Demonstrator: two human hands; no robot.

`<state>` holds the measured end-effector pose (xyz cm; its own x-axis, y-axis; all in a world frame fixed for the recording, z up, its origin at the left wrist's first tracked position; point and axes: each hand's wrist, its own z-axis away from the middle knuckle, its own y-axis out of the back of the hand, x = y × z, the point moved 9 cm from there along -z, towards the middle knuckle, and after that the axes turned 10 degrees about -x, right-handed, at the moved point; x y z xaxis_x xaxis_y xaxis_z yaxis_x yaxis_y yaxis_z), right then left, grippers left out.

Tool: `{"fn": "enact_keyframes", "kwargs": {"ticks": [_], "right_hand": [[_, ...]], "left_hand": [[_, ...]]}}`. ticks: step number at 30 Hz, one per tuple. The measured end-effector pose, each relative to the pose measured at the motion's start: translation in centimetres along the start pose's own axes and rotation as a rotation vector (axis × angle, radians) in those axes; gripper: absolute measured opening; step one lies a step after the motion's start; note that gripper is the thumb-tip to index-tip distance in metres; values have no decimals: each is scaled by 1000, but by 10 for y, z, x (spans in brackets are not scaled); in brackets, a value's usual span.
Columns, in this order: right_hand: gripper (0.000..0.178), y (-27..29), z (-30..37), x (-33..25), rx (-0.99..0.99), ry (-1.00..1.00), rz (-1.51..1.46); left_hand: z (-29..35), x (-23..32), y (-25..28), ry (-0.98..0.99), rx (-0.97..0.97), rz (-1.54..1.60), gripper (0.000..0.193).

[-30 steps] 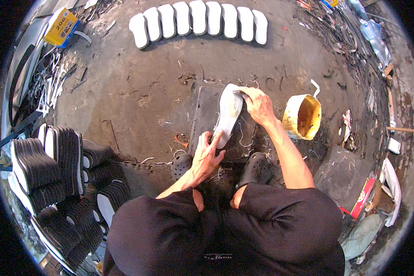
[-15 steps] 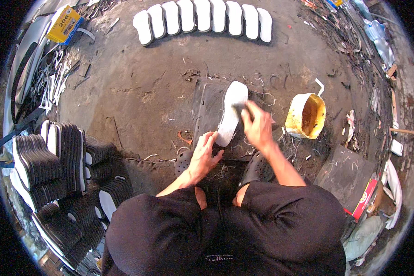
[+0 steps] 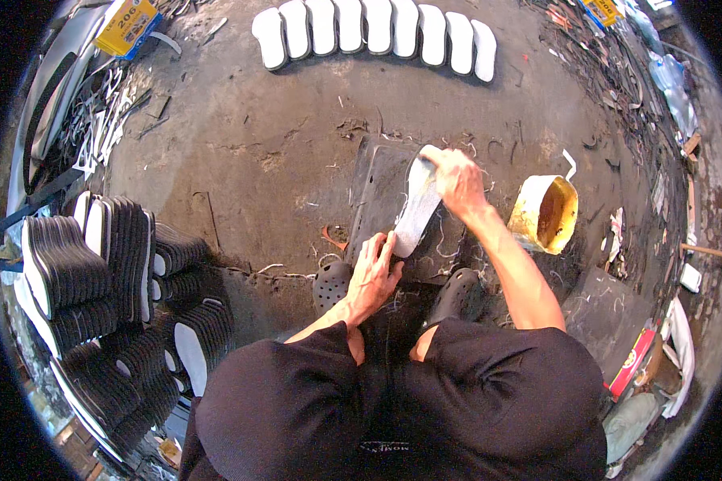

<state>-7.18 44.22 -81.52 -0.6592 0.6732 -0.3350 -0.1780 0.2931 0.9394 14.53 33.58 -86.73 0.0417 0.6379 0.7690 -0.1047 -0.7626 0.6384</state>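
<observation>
A white-faced shoe sole (image 3: 418,210) lies slanted on a dark flat board (image 3: 375,188) on the ground before me, its toe end pointing away. My left hand (image 3: 369,278) holds the near heel end, with fingertips at its left edge and the thumb by the heel. My right hand (image 3: 457,179) is at the far toe end, its fingers bent and closed over the upper edge. Whatever is pinched in it is hidden under the fingers. To the right stands a cut-open yellowish pot (image 3: 529,210), brown-stained inside, with a white strip sticking up at its rim.
Several white-topped soles (image 3: 378,28) form a curved row at the far side. Stacks of dark-edged soles (image 3: 66,264) fill the lower left. A yellow and blue box (image 3: 126,28) and white offcuts (image 3: 108,120) lie at upper left. My clogs (image 3: 331,286) flank the board's near edge.
My right hand has moved from the sole's middle right edge up to its toe end. A dark thing seen at its fingertips before is now hidden. My left hand stays at the heel.
</observation>
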Motion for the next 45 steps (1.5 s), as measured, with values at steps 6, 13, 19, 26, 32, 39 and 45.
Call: {"fn": "enact_keyframes", "kwargs": {"ticks": [6,13,19,26,32,39,45], "right_hand": [[43,-57,99,-113,-205,139,29],[32,-28,117,-114,-122,-89,-426],[29,-11,97,-72,-78,-303,-437],[43,-56,111,-132,-159,99,88],[46,-42,139,-138,-197,126,-120],[32,27,154,-39,100,-521,-610],[46,90,215,88,306,-840,-690]], "left_hand": [[6,-30,47,191,216,304,50],[11,-57,64,413,327,474,42],[22,-41,49,352,308,455,40],[41,-64,53,354,463,599,34],[42,-78,53,381,489,652,33],[17,-32,49,315,262,350,50],[-17,-1,8,129,-40,41,120]]}}
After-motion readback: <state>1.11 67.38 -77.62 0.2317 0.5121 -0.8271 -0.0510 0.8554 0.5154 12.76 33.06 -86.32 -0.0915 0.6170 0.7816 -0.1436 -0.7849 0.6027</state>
